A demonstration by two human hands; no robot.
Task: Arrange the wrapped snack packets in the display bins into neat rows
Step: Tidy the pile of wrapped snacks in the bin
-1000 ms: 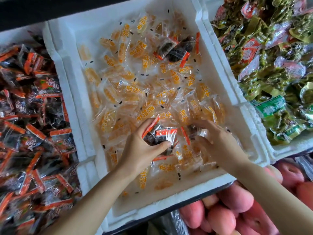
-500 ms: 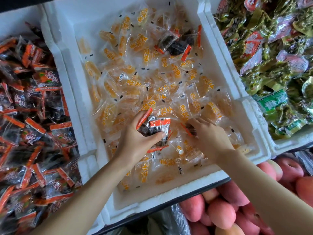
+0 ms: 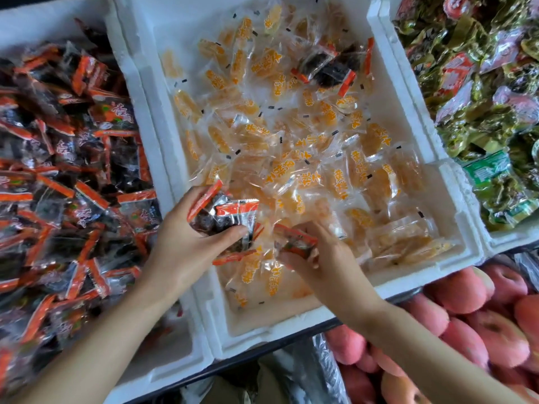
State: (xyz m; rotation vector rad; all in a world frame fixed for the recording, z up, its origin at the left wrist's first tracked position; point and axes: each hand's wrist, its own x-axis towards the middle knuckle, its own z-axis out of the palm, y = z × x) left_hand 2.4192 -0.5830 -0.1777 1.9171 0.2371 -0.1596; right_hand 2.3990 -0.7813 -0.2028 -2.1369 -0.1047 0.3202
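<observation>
A white foam bin (image 3: 455,258) in the middle holds several clear packets of orange snacks (image 3: 294,158). My left hand (image 3: 180,249) grips a bunch of dark packets with red-orange ends (image 3: 230,217) over the bin's near left part. My right hand (image 3: 323,258) pinches one more dark red-ended packet (image 3: 294,240) just right of that bunch. A few stray dark packets (image 3: 329,68) lie among the orange ones at the bin's far right.
The left foam bin (image 3: 163,371) is heaped with dark red-ended packets (image 3: 67,170). A right bin (image 3: 507,240) holds green and pink packets (image 3: 481,91). Pink peaches (image 3: 466,325) lie below the bins at lower right.
My right hand has lifted a dark packet out from among the orange ones and drawn it toward my left hand. The left hand's bunch has shifted slightly left.
</observation>
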